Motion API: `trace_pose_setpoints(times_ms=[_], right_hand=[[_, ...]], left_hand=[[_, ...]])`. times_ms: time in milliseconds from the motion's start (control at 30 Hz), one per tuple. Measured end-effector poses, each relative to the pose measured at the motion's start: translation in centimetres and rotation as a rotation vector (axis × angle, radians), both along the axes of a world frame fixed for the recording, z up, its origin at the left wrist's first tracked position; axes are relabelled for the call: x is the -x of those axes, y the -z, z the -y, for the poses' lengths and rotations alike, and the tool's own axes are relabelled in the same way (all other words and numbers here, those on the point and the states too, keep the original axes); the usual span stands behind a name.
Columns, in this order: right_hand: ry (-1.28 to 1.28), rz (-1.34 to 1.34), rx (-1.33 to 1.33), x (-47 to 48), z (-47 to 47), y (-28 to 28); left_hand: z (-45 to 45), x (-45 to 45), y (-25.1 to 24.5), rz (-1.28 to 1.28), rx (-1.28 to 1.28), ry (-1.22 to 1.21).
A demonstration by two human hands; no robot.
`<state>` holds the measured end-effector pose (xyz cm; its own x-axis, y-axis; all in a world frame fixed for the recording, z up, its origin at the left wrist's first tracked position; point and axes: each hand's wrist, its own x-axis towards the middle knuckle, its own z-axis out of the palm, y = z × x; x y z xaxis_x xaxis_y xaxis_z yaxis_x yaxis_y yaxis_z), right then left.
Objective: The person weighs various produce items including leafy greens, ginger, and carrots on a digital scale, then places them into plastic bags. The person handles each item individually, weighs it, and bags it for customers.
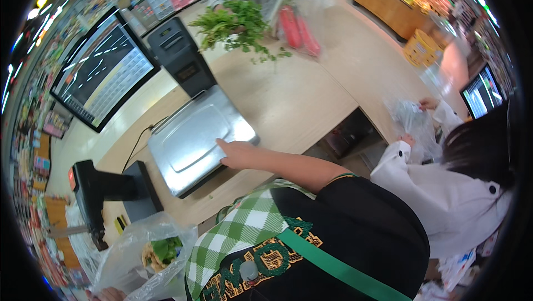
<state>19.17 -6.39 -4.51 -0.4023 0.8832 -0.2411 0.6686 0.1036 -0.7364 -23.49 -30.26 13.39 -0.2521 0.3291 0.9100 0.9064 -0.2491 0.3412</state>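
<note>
My right hand (238, 154) reaches over the metal platter of a counter scale (193, 134). Its extended fingertip is at or just above the platter, and I see nothing held in it. At the bottom left, my left hand (107, 294), partly cut off by the picture's rim, grips a clear plastic bag (129, 245). Inside the bag are green leaves (167, 249) and a pale tan, knobbly food item (152, 256). Across the counter, another person's hand holds leafy green herbs (239, 24), beside long red vegetables (297, 30) in clear plastic.
A monitor (106, 68) and the scale's dark display post (181, 55) stand behind the platter. A black scanner on a stand (89, 195) is at left. At right, a co-worker in a white jacket (449, 205) handles a clear bag (412, 120) beside an opening (352, 134) in the counter.
</note>
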Motion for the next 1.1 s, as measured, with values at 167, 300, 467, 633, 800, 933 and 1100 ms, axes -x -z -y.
trace_pose_setpoints(times_ms=[167,300,467,633,800,933,1100], right_hand=[[0.024,-0.042,-0.167,0.3,-0.3,1.7],[0.099,-0.042,-0.039,-0.3,-0.6,1.0],[0.065,-0.013,-0.074,-1.1,-1.4,0.8],[0.085,-0.038,-0.177,-0.7,-0.9,1.4],[0.101,-0.037,-0.069,-1.5,-0.2,1.5],[0.096,-0.037,-0.034,-2.3,0.0,0.6],[0.126,-0.05,-0.057,-2.4,-0.2,1.6]], left_hand=[[-0.9,-6.4,-2.3,0.309,0.007,-0.043],[-0.7,-6.1,-1.9,0.488,-0.056,0.088],[-1.1,-5.5,-2.1,0.901,-0.105,0.376],[-0.4,0.4,1.0,0.045,0.094,-0.107],[-2.6,0.2,1.6,-0.097,0.025,-0.313],[-3.7,0.4,1.0,-0.362,0.008,-0.355],[-5.2,-4.3,-2.1,-0.942,-0.08,-0.411]])
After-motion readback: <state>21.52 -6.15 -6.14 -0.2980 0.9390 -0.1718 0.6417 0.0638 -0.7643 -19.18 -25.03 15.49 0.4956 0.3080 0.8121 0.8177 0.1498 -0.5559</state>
